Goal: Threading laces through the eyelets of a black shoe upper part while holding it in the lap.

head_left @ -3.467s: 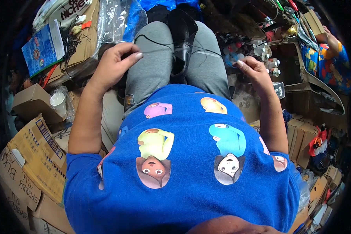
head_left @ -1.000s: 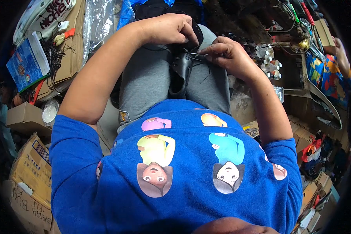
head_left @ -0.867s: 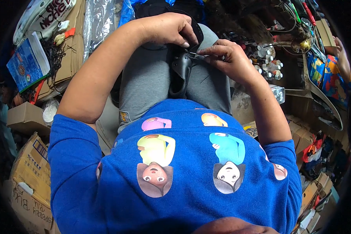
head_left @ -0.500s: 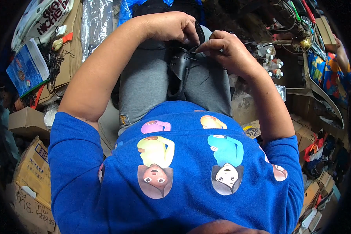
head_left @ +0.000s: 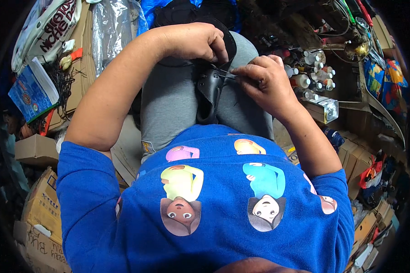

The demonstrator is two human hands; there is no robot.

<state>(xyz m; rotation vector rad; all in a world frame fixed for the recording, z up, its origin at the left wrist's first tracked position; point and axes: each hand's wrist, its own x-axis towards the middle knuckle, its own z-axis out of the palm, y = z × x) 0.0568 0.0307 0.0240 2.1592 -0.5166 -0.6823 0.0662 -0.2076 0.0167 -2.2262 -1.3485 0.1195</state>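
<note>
Between my thighs stands a black leather shoe point(head_left: 209, 86) with small holes along its upper edge. A black curved piece point(head_left: 231, 45), perhaps its sole, rises beyond it. My left hand point(head_left: 205, 43) has fingers bent down in a pinch at the shoe's far edge; what lies between the fingertips is hidden. On the other side, my right hand point(head_left: 266, 82) is closed with thumb and forefinger on a thin strand point(head_left: 228, 75), like thread or a needle, which runs to the shoe's top. Its exact kind is too small to tell.
Small bottles point(head_left: 316, 75) and a clear box point(head_left: 328, 109) stand right of my legs. To the left lie a blue book point(head_left: 34, 91), dark cords, and cardboard boxes point(head_left: 36, 150). Clear plastic wrapping point(head_left: 114, 32) and a black bundle point(head_left: 182, 16) lie beyond my knees.
Both hands sit slightly lower in the picture. My right hand has turned, its fingers more curled, with the thin strand now held close to the shoe's top. The shoe stays between my thighs.
</note>
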